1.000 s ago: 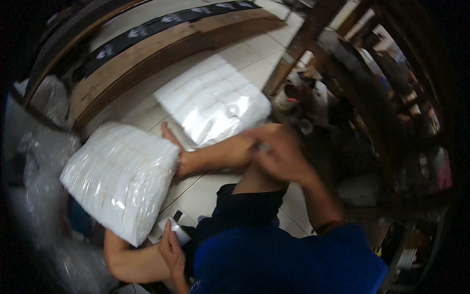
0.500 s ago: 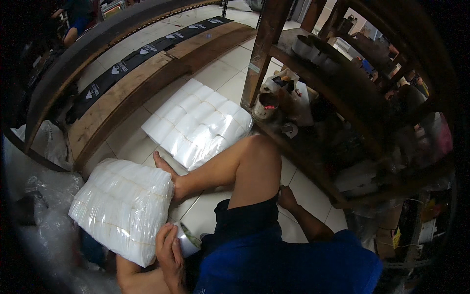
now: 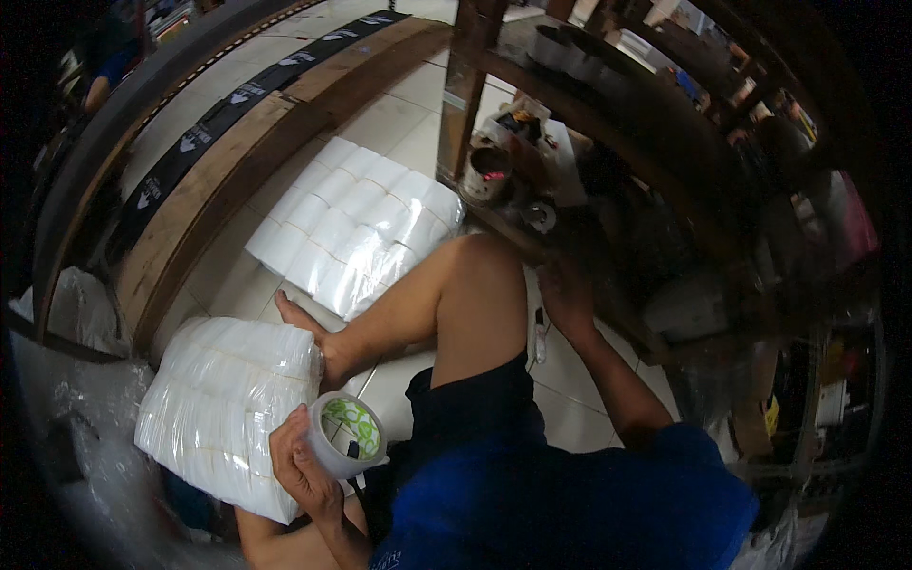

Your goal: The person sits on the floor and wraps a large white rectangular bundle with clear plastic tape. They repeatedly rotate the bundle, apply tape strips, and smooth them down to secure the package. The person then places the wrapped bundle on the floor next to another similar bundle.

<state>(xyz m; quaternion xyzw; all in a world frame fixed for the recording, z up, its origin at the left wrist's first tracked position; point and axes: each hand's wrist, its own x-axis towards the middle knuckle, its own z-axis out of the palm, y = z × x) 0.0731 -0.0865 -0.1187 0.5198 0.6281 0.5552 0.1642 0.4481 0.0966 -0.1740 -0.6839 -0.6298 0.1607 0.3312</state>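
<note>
My left hand [image 3: 302, 464] is closed on a wide roll of clear tape [image 3: 316, 453], whose inside shows a green pattern. Next to that hand, a plastic-wrapped bundle of white rolled packs [image 3: 223, 408] lies tilted by my lower leg, with thin bands across it. My right hand [image 3: 567, 290] is raised beyond my bent knee, by the dark wooden rack; its fingers are dim and smeared. Below it on the tiles lies a small slim object with a dark tip [image 3: 540, 337], its kind unclear. A second wrapped white bundle [image 3: 356, 228] rests flat on the floor past my shin.
A wooden beam [image 3: 275, 128] with a black printed strip [image 3: 242, 97] runs along the far left. The wooden rack [image 3: 459, 104] at right holds a stained can [image 3: 486, 179] and clutter. Crumpled clear plastic [image 3: 81, 399] is heaped at left. A person's arm shows at the upper left.
My right hand has risen from the floor towards the rack, and the slim object now shows on the tiles. My left hand has turned the tape roll so its open centre faces up.
</note>
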